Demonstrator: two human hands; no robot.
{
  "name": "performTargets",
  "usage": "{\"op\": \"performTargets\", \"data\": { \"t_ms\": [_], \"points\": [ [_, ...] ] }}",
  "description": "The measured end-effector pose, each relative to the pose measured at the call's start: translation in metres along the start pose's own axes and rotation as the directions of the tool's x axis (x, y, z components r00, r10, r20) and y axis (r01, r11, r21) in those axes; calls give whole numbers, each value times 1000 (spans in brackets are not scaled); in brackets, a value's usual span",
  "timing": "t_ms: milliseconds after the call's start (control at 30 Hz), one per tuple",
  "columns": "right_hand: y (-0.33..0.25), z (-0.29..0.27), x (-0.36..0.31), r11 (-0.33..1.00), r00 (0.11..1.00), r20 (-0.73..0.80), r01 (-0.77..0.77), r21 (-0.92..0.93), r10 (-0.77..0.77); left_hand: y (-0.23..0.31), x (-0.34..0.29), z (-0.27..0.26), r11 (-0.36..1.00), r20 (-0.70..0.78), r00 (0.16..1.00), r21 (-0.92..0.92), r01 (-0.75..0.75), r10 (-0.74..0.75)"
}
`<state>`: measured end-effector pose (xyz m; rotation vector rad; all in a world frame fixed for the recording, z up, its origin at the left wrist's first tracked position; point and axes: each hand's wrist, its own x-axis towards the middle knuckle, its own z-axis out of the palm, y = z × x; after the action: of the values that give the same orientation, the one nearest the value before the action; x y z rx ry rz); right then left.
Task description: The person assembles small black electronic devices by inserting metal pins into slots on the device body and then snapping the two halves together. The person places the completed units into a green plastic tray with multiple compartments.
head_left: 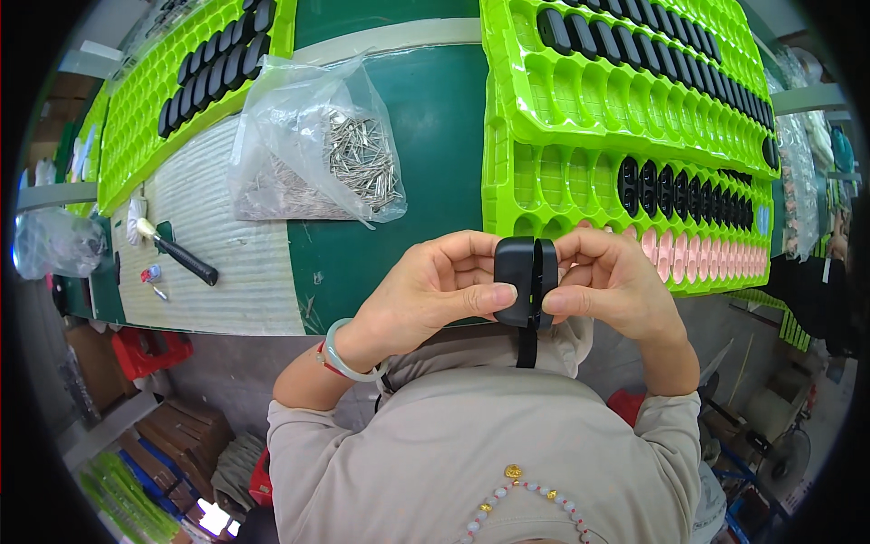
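In front of my body I hold a small black rounded plastic case, with a narrow gap between its wider left part and its thinner right part. My left hand grips the wider part, thumb on the near face and fingers behind. My right hand pinches the thinner part between thumb and fingers. The inside of the case is mostly hidden. Just beyond my right hand, a green plastic tray bears a row of black pieces and a row of pink pieces.
Another green tray with black cases overlaps it. A clear bag of thin metal pins lies left of centre. Nearby on a ribbed pale mat is a black-handled tool. A third green tray stands far left.
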<state>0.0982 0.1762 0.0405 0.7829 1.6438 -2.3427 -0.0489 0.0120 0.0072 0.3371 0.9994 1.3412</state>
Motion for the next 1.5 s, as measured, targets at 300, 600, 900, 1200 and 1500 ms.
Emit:
{"op": "performTargets", "data": {
  "t_ms": [300, 600, 900, 1200, 1500],
  "points": [
    [1, -4, -4, 948, 994, -76, 54, -313, -81, -1, 6, 12, 997, -29, 999, 71, -38, 40],
    [-5, -2, -7, 982, 996, -63, 50, -183, -62, 0, 8, 17, 995, -32, 998, 94, -44, 47],
    [0, -11, -4, 992, 1000, 2, 9, -128, -9, 7, 9, 18, 998, -32, 999, 67, 23, -21],
    [4, -13, -1, 1000, 1000, 14, -7, 4, 7, 10, 8, 18, 996, -53, 995, 33, 86, -84],
    [5, -10, -4, 989, 1000, -27, 10, -146, -14, 10, 8, 18, 992, -46, 999, 128, 20, -14]
  ]
}}
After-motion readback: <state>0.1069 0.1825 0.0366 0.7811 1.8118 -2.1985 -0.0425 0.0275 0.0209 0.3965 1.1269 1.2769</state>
